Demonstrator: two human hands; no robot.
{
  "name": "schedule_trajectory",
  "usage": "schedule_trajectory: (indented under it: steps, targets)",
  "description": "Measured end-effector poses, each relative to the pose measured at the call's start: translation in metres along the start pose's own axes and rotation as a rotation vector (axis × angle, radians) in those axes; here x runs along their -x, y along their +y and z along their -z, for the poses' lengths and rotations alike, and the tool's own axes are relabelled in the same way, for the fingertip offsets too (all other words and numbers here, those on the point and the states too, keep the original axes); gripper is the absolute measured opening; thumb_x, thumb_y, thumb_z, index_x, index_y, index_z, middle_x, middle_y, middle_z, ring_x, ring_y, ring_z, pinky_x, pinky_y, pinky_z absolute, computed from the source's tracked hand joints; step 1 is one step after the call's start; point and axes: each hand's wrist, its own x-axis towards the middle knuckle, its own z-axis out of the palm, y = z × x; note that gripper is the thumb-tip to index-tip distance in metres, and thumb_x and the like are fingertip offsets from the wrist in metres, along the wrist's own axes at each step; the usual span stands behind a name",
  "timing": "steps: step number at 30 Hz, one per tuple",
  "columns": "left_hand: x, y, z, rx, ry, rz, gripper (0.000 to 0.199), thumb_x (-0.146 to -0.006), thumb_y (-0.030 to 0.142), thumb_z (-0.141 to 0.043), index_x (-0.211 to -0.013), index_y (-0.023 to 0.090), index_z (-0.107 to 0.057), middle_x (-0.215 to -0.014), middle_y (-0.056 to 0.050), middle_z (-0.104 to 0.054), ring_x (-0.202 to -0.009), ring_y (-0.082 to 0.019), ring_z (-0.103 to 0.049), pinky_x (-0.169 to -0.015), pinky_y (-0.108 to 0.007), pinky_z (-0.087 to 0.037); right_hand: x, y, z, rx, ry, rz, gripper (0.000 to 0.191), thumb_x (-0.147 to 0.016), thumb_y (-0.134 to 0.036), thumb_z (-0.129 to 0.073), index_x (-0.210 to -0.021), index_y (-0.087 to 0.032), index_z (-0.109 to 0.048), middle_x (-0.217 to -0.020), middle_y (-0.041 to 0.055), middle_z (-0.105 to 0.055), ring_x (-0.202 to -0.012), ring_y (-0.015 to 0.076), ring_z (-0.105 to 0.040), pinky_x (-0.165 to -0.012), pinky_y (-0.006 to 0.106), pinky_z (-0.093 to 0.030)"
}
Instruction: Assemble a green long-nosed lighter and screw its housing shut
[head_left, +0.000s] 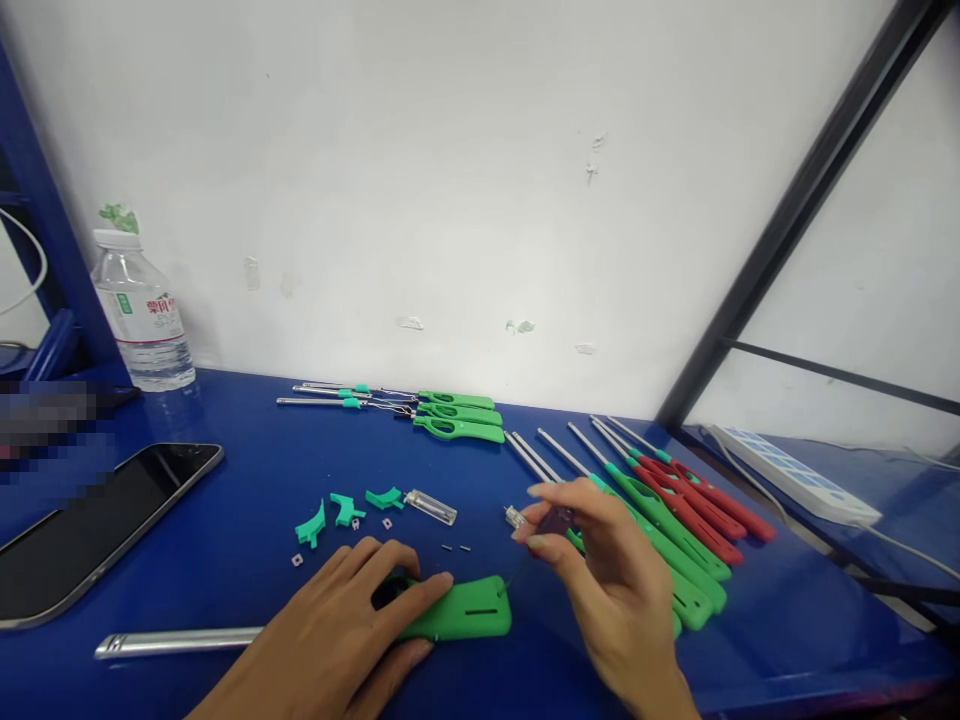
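A green long-necked gas lighter (pixel 471 610) lies on the blue table, its metal tube (pixel 180 642) pointing left. My left hand (pixel 337 620) is closed over the lighter's handle and holds it down. In my right hand (pixel 607 580), thumb and fingers pinch the dark handle of a small screwdriver (pixel 555 522). Its thin shaft slants down to the hole at the handle's right end. Just beyond those fingers is a clear plastic part (pixel 515 516), partly hidden. A transparent fuel tank (pixel 431 506) lies behind the lighter, beside several teal triggers (pixel 346 510) and two tiny pins (pixel 456 547).
Several green lighters (pixel 461 430) with exposed wires lie by the wall. Further green ones and red lighters (pixel 686 505) are fanned out at right. A phone (pixel 112 530) and water bottle (pixel 146 315) stand left; a power strip (pixel 795 475) lies far right.
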Motion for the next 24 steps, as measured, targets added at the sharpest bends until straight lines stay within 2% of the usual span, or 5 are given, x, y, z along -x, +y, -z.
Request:
schedule_trajectory:
  steps: [3,6,13,17,24]
  targets:
    - [0.000,-0.006,-0.001,-0.016,-0.034,-0.053,0.047,-0.109,0.032,-0.063,-0.153,0.048,-0.054,-0.128,0.005,-0.070,-0.108,-0.019,-0.074,-0.095,-0.035,-0.064,-0.003,0.000,0.001,0.041,0.009,0.045,0.011,-0.107,-0.034,-0.075,-0.117,-0.037,-0.074,-0.089,-0.0075,-0.071,-0.080,0.0127,-0.067,-0.075,0.027,-0.054]
    - [-0.001,-0.012,-0.002,-0.042,-0.064,-0.090,0.050,-0.109,0.032,-0.062,-0.156,0.047,-0.052,-0.128,0.005,-0.072,-0.108,-0.019,-0.075,-0.094,-0.034,-0.066,-0.003,0.000,0.002,0.096,0.061,0.069,0.010,-0.104,-0.033,-0.079,-0.112,-0.034,-0.074,-0.088,-0.0073,-0.070,-0.077,0.0125,-0.063,-0.071,0.027,-0.052]
    - [-0.001,-0.011,-0.002,-0.075,-0.046,-0.096,0.052,-0.110,0.033,-0.061,-0.159,0.046,-0.049,-0.131,0.003,-0.072,-0.109,-0.020,-0.076,-0.098,-0.038,-0.066,-0.005,0.003,0.004,0.223,0.255,0.115,0.020,-0.105,-0.016,-0.071,-0.113,-0.034,-0.071,-0.101,-0.0066,-0.073,-0.095,0.0125,-0.067,-0.086,0.024,-0.054]
    - [-0.002,-0.010,0.000,-0.081,-0.054,-0.095,0.053,-0.109,0.032,-0.062,-0.158,0.046,-0.051,-0.129,0.004,-0.073,-0.109,-0.020,-0.077,-0.096,-0.037,-0.067,-0.005,0.007,0.001,0.353,0.104,0.035,0.016,-0.103,-0.017,-0.074,-0.106,-0.033,-0.073,-0.099,-0.0074,-0.078,-0.092,0.0143,-0.072,-0.086,0.027,-0.056]
    - [-0.003,-0.011,-0.003,-0.089,-0.058,-0.093,0.052,-0.108,0.033,-0.064,-0.156,0.046,-0.052,-0.128,0.005,-0.074,-0.108,-0.020,-0.077,-0.097,-0.036,-0.066,0.001,0.024,-0.007,0.494,-0.185,-0.144,0.019,-0.093,-0.012,-0.081,-0.098,-0.030,-0.075,-0.108,-0.0021,-0.081,-0.097,0.0262,-0.079,-0.087,0.039,-0.060]
